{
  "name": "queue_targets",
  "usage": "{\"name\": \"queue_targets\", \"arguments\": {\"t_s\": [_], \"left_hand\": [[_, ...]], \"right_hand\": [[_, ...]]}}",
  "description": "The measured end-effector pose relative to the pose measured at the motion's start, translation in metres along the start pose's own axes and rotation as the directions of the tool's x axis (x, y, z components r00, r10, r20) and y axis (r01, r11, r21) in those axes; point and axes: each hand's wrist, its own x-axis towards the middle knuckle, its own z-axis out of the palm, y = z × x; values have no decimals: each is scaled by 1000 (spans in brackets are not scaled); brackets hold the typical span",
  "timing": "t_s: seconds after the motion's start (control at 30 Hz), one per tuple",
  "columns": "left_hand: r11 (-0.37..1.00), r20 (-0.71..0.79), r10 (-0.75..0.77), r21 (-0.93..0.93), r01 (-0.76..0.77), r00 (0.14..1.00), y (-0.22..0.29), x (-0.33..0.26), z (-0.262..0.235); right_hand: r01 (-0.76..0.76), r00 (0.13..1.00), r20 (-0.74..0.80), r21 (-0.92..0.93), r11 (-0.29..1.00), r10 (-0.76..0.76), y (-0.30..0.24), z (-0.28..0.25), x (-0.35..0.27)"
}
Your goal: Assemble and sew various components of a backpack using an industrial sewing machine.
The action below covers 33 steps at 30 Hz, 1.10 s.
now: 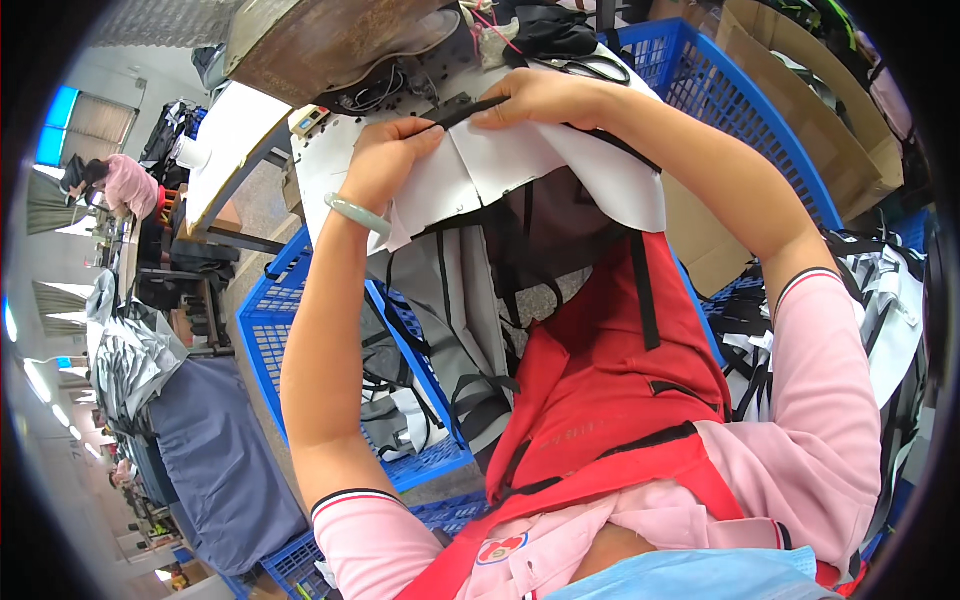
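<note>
My left hand [390,155] is closed, thumb and fingers pinching one end of a black fabric strip [466,112]. My right hand [535,100] pinches the same strip farther right, so a short length shows between the two hands. Under the strip lie white fabric panels [515,160], which hang over the near edge of the work surface. Grey fabric [440,290] with dark edging hangs below them. Just beyond my hands is a worn metal machine [325,45]; its working part near the strip is hard to make out.
Blue plastic baskets [268,325] with fabric pieces stand at left and right. A cardboard box [800,95] is at the far right. Black scissor-like handles [605,68] lie beyond my right hand. Another person [128,183] sits at the far left, past a white table [235,140].
</note>
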Motion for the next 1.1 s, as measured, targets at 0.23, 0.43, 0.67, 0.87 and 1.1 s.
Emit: {"name": "queue_targets", "arguments": {"t_s": [0.23, 0.43, 0.67, 0.87, 1.1], "left_hand": [[998, -31, -51, 20, 52, 998, -13, 24, -5], [998, -49, -23, -67, 20, 999, -21, 42, -8], [995, -301, 84, -25, -96, 950, -45, 52, -52], [944, -399, 261, 298, -145, 879, -21, -62, -76], [647, -9, 699, 435, -626, 716, 3, -210, 64]], "right_hand": [[-66, 997, -42, -49, 997, 64, 4, -2, 19], [-93, 995, -39, -14, 996, 92, 4, -6, 29], [-105, 972, -213, -35, 994, 96, 20, -24, 43], [42, 966, 257, -272, 961, 31, -20, -25, -57], [393, 864, 478, -439, 808, -161, 15, 127, -94]]}}
